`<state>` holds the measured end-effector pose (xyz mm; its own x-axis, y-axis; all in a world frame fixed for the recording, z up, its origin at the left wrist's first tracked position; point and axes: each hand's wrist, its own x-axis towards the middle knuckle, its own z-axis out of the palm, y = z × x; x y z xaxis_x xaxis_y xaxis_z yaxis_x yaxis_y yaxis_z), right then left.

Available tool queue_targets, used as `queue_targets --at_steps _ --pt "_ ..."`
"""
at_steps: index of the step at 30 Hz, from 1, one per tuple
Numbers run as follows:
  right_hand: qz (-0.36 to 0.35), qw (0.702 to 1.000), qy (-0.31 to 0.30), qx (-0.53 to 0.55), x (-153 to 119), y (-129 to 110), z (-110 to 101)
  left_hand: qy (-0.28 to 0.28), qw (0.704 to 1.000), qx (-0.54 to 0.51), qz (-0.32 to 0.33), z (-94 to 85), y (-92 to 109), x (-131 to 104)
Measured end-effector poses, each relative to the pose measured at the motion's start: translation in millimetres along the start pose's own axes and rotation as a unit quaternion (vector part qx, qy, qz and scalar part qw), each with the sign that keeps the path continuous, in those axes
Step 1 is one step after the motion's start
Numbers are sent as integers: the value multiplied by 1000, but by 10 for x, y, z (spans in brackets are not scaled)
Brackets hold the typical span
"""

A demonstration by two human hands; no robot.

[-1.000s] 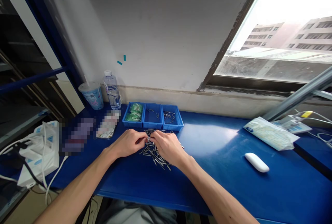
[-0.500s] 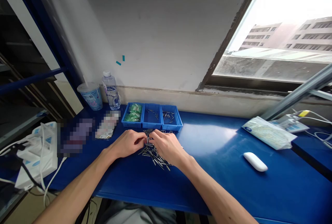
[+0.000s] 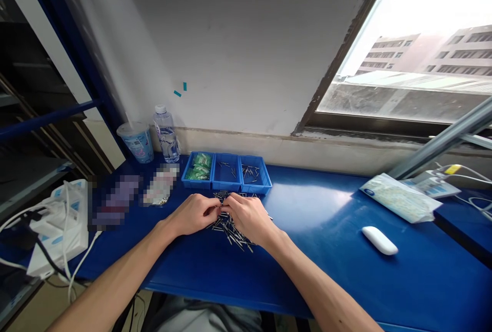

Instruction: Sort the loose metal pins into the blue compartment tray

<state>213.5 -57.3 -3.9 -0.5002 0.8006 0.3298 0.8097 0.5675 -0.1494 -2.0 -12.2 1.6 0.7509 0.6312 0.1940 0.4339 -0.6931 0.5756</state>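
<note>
A loose pile of thin metal pins [image 3: 234,234] lies on the blue table, partly covered by my hands. Over its left side, my left hand [image 3: 196,212] is closed, with thumb and forefinger pinched together. My right hand [image 3: 248,215] meets it over the pile, its fingers curled and pressed together. Whatever sits between the fingertips is too small to make out. Just beyond the pile stand three joined blue bins: the left bin [image 3: 187,183] holds green packets, the middle bin [image 3: 225,185] a few pins, and the right bin [image 3: 255,188] several pins.
A lidded cup [image 3: 137,143] and a water bottle [image 3: 167,137] stand at the back left. White power strips [image 3: 73,240] with cables are at the far left. On the right lie a white oval case [image 3: 380,240] and a wipes packet [image 3: 400,198]. A wall runs behind.
The whole view has shifted very slightly. Both hands stay together over the pile, with only small finger movement.
</note>
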Motion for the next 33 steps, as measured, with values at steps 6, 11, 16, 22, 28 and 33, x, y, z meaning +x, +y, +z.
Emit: queue_targets --at_steps 6,11,16,22,28,33 --pt "2 999 -2 48 -7 -1 -23 18 1000 14 -5 -33 -4 -8" --pt "9 999 -5 42 -3 4 0 24 999 28 -18 -92 8 -22" --pt "10 999 1 43 2 5 5 27 999 36 -5 -83 25 -22" --pt "0 998 -1 55 -2 8 17 21 999 47 5 -74 19 -25" --pt "16 998 -3 53 -4 -13 18 24 998 49 4 -94 29 -24" --pt "9 997 23 74 -6 -23 31 27 999 47 2 -95 36 -16"
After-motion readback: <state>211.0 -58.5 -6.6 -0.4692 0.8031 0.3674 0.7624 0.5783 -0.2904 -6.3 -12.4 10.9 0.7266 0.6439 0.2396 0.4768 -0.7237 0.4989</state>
